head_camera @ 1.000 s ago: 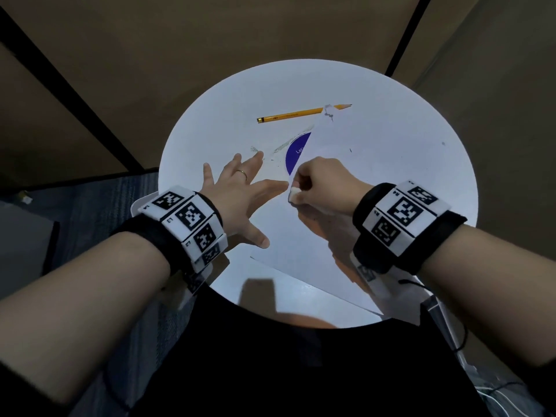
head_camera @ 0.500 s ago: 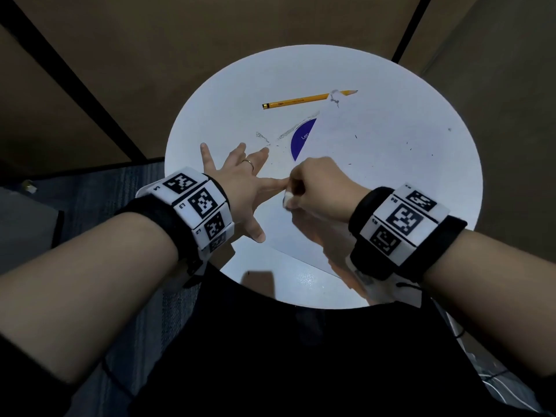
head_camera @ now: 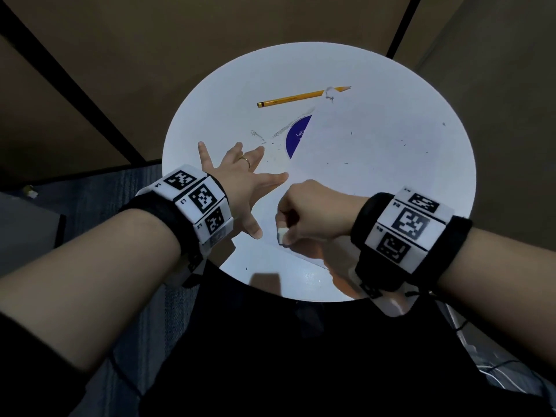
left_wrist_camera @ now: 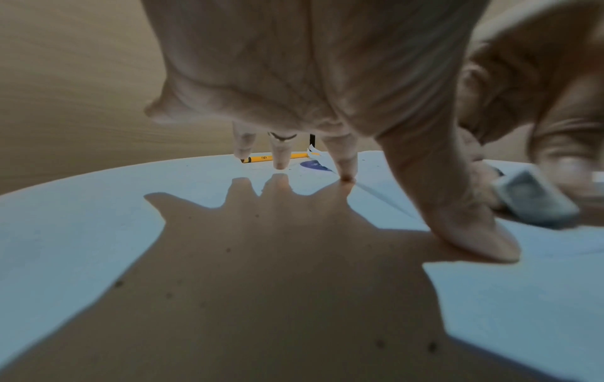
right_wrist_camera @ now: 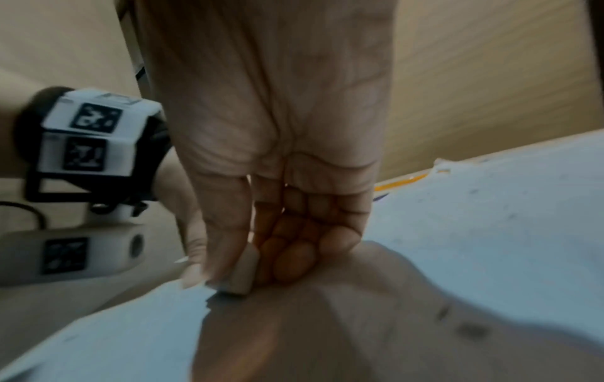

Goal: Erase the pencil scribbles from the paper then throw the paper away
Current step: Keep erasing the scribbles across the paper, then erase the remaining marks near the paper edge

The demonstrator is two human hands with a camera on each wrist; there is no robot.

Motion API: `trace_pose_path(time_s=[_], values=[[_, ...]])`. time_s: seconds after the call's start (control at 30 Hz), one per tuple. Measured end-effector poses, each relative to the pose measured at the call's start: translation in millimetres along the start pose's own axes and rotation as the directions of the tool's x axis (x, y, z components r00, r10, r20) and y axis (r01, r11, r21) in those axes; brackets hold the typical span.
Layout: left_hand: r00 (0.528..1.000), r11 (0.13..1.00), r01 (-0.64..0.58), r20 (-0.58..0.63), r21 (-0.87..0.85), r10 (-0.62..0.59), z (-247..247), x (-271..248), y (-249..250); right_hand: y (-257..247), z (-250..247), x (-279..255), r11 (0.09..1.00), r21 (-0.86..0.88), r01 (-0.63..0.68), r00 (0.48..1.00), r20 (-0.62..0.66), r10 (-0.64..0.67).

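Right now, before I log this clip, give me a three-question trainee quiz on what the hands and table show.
1. True or false: the right hand grips the eraser.
2. The left hand is: A) holding the pencil; B) spread, fingers straight, at the paper's edge; C) off the table.
3. Which end of the pencil does the paper's curled corner cover?

Key: 1 true. 2 B. 3 The part beside the sharpened tip.
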State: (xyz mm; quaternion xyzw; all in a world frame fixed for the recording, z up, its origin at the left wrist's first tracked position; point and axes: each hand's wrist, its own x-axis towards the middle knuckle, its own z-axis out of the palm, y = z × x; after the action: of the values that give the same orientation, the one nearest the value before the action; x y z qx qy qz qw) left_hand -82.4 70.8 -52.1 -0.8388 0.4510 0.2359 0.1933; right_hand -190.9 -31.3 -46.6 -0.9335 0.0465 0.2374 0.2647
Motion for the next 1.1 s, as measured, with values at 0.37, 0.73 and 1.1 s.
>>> trace_pose_path(time_s=[0.37,0.73,1.1], values=[[0.994,0.944,-0.028,-0.112,-0.330,-0.010,-21.1,9.7,24.2,143.5,-72.5,-44.3,0.690,0.547,-0.474,0.550,-0.427,0.717],[0.964,0.872,0.142,-0.135,-0.468,-0.230,-49.6,48.3,49.0,153.1,-76.2,-41.6,0.518,0.787,-0.335,0.519,-0.305,0.799],[0.927,0.587,0.100,-0.139,-0.803,-0.347,-44.2,51.0,38.5,141.2,-71.7,-42.1,0.516,0.832,-0.204,0.518,-0.356,0.778]])
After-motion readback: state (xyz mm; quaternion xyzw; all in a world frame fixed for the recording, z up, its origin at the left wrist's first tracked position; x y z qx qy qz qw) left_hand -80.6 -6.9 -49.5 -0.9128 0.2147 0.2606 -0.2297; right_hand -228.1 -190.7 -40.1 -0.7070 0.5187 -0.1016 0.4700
